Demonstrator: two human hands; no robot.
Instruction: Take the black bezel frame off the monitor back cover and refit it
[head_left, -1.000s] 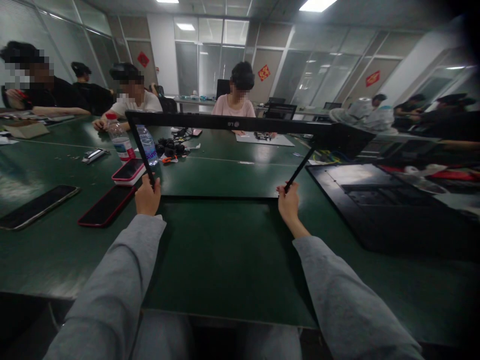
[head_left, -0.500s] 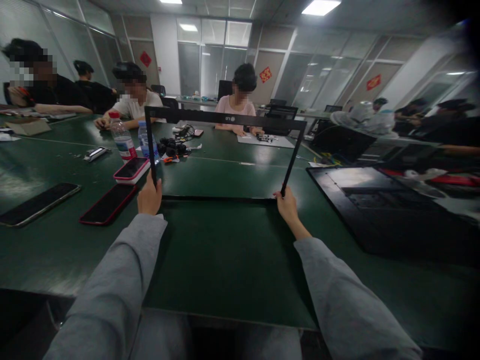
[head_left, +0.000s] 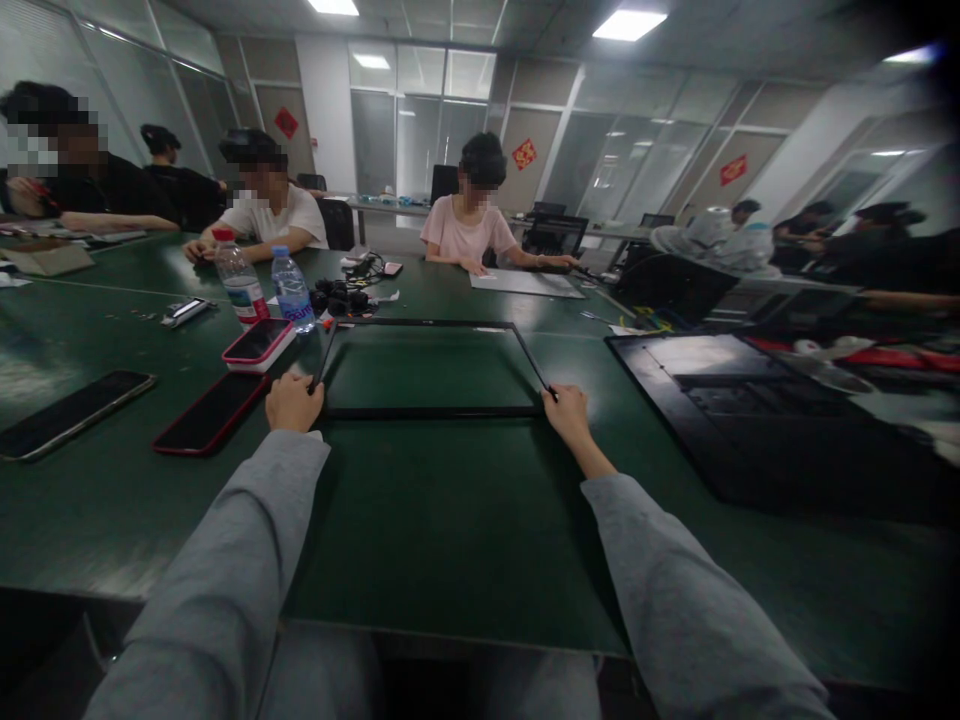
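Note:
A thin black rectangular monitor bezel (head_left: pixel 435 412) is held in front of me, tilted low over the green table. Its middle is hollow, so the tabletop shows through. My left hand (head_left: pixel 295 402) is closed around the left side near the front corner. On the opposite side, my right hand (head_left: pixel 568 410) grips the right bar close to its front corner. A red-edged phone (head_left: pixel 212 413) lies just left of my left hand. Whether the bezel's far edge touches the table, I cannot tell.
A phone in a pink case (head_left: pixel 259 341) rests on a white box behind the red-edged one. Two bottles (head_left: pixel 291 290) stand beyond. Another phone (head_left: pixel 75 415) lies far left. A large black panel (head_left: pixel 772 420) occupies the right. Co-workers sit across the table, one at a grey board (head_left: pixel 525 284).
The bezel has swung from nearly upright to almost flat, its far edge dropping away from me. Across the table, the co-worker in pink has reached an arm out to the side.

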